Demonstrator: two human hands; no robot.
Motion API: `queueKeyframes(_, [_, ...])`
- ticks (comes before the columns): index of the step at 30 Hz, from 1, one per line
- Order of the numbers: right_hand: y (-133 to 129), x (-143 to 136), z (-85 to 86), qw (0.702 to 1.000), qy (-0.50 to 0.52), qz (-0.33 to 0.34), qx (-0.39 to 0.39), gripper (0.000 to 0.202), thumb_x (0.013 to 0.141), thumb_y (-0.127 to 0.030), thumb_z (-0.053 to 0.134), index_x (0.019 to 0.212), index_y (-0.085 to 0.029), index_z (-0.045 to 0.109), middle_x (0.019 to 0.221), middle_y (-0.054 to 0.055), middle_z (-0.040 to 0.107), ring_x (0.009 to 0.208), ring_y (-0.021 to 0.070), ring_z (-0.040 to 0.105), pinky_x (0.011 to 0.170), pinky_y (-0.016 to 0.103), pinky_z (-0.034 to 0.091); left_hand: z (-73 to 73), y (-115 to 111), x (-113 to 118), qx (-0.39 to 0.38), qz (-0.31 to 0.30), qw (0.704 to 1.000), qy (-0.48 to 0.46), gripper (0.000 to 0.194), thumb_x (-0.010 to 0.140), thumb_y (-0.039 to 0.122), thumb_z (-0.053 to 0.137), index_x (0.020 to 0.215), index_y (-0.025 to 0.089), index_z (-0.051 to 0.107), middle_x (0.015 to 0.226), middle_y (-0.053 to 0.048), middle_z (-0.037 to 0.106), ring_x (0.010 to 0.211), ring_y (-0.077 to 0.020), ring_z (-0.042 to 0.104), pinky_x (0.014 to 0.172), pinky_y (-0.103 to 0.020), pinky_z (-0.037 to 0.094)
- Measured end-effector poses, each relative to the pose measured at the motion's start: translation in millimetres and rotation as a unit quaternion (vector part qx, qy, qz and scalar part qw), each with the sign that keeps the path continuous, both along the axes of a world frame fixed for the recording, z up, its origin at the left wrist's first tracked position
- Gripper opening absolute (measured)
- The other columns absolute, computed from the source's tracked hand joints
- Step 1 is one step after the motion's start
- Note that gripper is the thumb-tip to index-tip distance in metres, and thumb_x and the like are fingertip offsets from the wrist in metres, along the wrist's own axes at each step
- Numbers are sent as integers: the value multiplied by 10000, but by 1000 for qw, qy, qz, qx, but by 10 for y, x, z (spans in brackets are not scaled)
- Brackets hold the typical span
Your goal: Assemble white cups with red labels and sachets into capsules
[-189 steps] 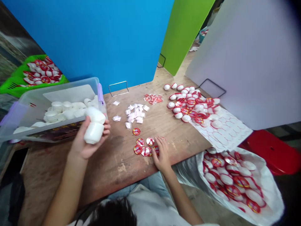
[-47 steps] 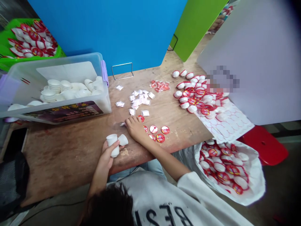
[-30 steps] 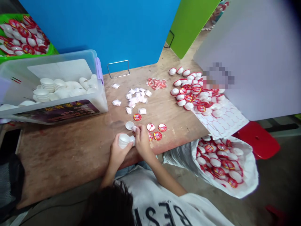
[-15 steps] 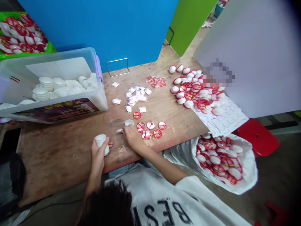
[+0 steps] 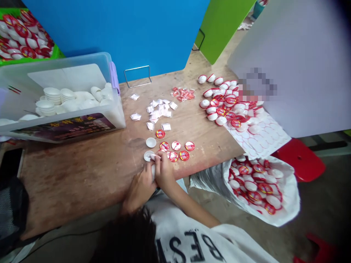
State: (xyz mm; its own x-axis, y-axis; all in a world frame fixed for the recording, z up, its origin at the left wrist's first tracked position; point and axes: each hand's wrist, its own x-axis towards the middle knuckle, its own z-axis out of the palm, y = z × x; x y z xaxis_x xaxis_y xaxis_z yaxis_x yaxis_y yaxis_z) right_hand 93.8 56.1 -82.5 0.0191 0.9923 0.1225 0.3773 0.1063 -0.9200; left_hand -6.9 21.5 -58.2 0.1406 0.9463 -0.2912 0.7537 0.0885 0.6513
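At the table's near edge, my left hand [image 5: 140, 187] is closed around a stack of small white plastic cups [image 5: 153, 172], mostly hidden by the fingers. Right against it, my right hand [image 5: 164, 171] pinches a small white packet [image 5: 153, 156], partly covered by the fingertips. The packet is over the rim of a white cup [image 5: 147, 156] standing on the table. Just behind stands another open white cup [image 5: 150, 142]. To the right lie several round red-and-white printed lids [image 5: 184, 155], and one more lid [image 5: 160, 133] is farther back.
Small white packets [image 5: 160, 111] and red packets [image 5: 183, 94] lie in piles. A clear bin [image 5: 116, 109] of white cups stands left. Lidded cups [image 5: 221, 120] are heaped right, by a sheet [image 5: 264, 138]. A sack [image 5: 293, 197] of them hangs below. A blue partition [image 5: 117, 33] stands behind.
My left hand has moved right with the cup stack, and my hands now meet. My right hand has come slightly nearer the table edge. A second open cup now shows on the table.
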Motion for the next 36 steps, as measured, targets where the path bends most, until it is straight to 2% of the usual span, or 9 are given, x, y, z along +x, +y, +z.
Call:
queueKeyframes(6, [-126,31,-102,996,-41,-78,-1,184,912,-288,346,859,-204,501,748,53,623,658,185,582,596,295,424,51,-27,47,-9,-30,996,85,445,821,227,464,1250,133,395,1095,-189,625,983,-301,624,747,-338,435])
queueKeyframes(13, [-136,59,-244,994,-80,-65,41,188,921,-252,339,876,-184,509,676,47,632,559,166,583,519,271,413,115,-22,141,-77,-44,983,160,413,828,199,434,1226,97,397,1050,-205,625,933,-324,630,717,-362,431])
queueKeyframes(15, [-131,100,-286,991,-90,-47,85,171,923,-237,351,891,-182,509,693,45,639,577,159,592,531,265,429,101,-24,96,-104,-45,985,130,385,841,266,443,1193,114,420,986,-184,645,884,-312,640,693,-349,431])
queueKeyframes(19, [-70,221,-278,978,-118,-21,172,150,929,-208,366,918,-189,515,745,45,642,636,153,598,561,264,448,24,-52,-85,-151,-62,985,-62,295,820,365,493,1050,182,473,928,-76,655,836,-225,624,703,-305,448])
queueKeyframes(21, [-22,268,-256,969,-142,-4,200,150,928,-191,372,919,-185,522,755,53,633,665,161,585,593,275,453,-25,-57,-184,-125,-37,987,-98,279,800,357,513,1029,198,491,959,-50,636,869,-204,603,765,-310,453])
queueKeyframes(24, [31,273,-276,951,-207,54,221,159,926,-195,396,881,-176,547,730,64,612,688,185,547,629,303,441,-101,-23,-334,-13,75,995,-69,315,767,365,548,1032,196,533,1039,-67,593,968,-217,567,868,-345,431])
queueKeyframes(29, [39,180,-414,931,-274,126,206,232,936,-218,383,811,-173,573,675,60,583,680,202,496,624,318,402,-223,112,-590,81,262,959,-71,401,731,459,600,1026,190,565,1016,-64,623,922,-213,589,834,-333,450])
queueKeyframes(32, [43,169,-436,941,-266,105,179,241,942,-219,367,849,-158,580,711,73,595,706,201,507,652,313,408,-244,218,-654,106,251,957,-96,430,721,438,623,1067,191,552,1062,-64,637,961,-207,601,857,-318,450])
queueKeyframes(36, [74,200,-410,950,-261,77,151,261,953,-215,332,875,-147,572,749,82,622,724,193,543,676,295,418,-182,381,-567,112,185,976,-7,445,759,377,598,1166,235,488,1162,-66,635,1011,-232,617,863,-346,461])
